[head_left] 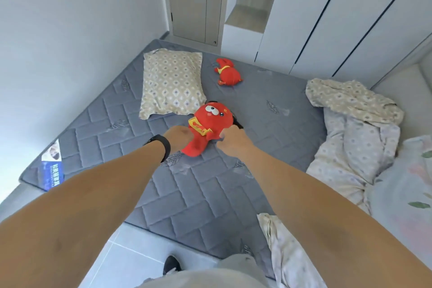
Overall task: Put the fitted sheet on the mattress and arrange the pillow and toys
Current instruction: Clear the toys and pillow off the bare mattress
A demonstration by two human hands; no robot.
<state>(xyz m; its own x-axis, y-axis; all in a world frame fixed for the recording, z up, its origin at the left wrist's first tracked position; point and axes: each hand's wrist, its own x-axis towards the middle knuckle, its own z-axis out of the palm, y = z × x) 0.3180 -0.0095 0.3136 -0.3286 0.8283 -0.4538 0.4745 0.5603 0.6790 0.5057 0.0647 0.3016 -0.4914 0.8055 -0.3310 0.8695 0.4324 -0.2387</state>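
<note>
I judge the step in hand to be clearing the bare grey mattress [210, 194] so the sheet can go on, starting with the big red plush toy [208, 126] in the middle of it. My left hand [178, 137] is curled against the toy's left side at its lower body, and my right hand [230, 140] is curled round the fabric on its right flank; I read both as gripping it. To do this well I'd lift with both hands together, keep the toy level, and carry it off the mattress, away from the pillow.

Going left to right: the patterned beige pillow [171, 84] lies flat toward the far left corner, its near edge just beside the toy's head. The toy lies face up, bright red, with big cartoon eyes and a yellow-and-red scarf. A second, smaller red plush [228, 72] lies further back, well apart from the hands. The fitted sheet [355, 131], pale with the same diamond print, lies crumpled along the mattress's right edge, not yet spread.
</note>
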